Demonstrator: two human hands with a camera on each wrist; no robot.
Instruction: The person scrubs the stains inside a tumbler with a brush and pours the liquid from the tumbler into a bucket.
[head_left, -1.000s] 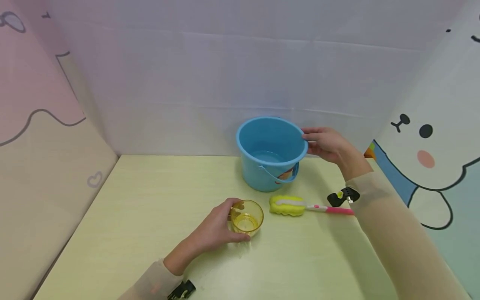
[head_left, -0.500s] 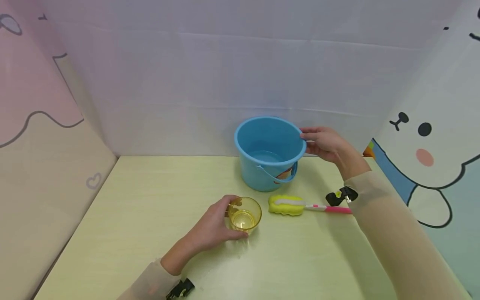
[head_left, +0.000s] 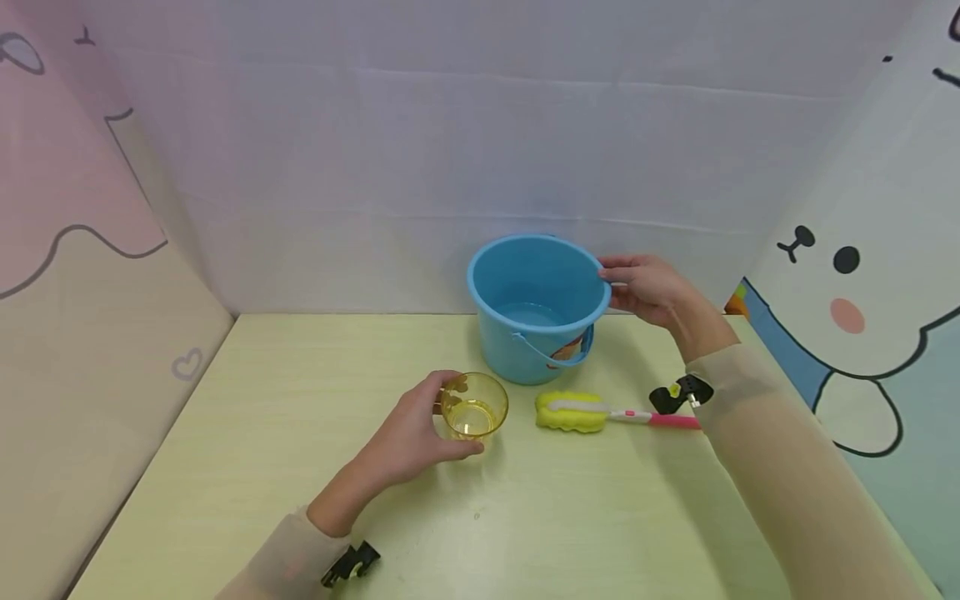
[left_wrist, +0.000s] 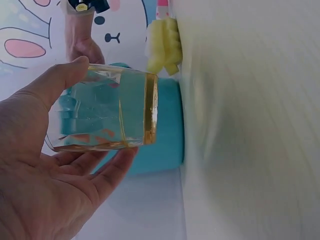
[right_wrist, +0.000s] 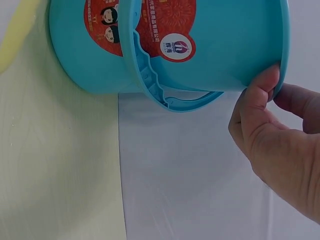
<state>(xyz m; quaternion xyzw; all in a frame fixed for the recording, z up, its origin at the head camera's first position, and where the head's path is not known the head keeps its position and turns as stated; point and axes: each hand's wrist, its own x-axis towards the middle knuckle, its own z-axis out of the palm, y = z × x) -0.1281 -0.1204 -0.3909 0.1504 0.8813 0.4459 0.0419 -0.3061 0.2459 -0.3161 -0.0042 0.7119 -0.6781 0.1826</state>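
Note:
My left hand [head_left: 408, 429] grips a clear amber-tinted glass cup [head_left: 474, 406], thumb on the near side and fingers round the far side. In the left wrist view the glass cup [left_wrist: 107, 110] hangs a little above the table, its gold-banded base towards the tabletop. A blue plastic bucket [head_left: 517, 346] stands upright at the back of the table, its handle hanging down in front. At the bucket's right rim my right hand [head_left: 648, 287] pinches the edge between thumb and fingers. In the right wrist view a red sticker [right_wrist: 165, 25] shows on the bucket.
A yellow sponge brush [head_left: 572, 412] with a white and pink handle [head_left: 671, 421] lies in front of the bucket, partly behind the right wrist. Behind the pale wooden table [head_left: 315, 375] rises a white cloth wall [head_left: 360, 167]; printed panels stand on both sides.
My left hand has raised the glass cup off the tabletop and moved it slightly left and away from me. The right hand stays on the bucket rim.

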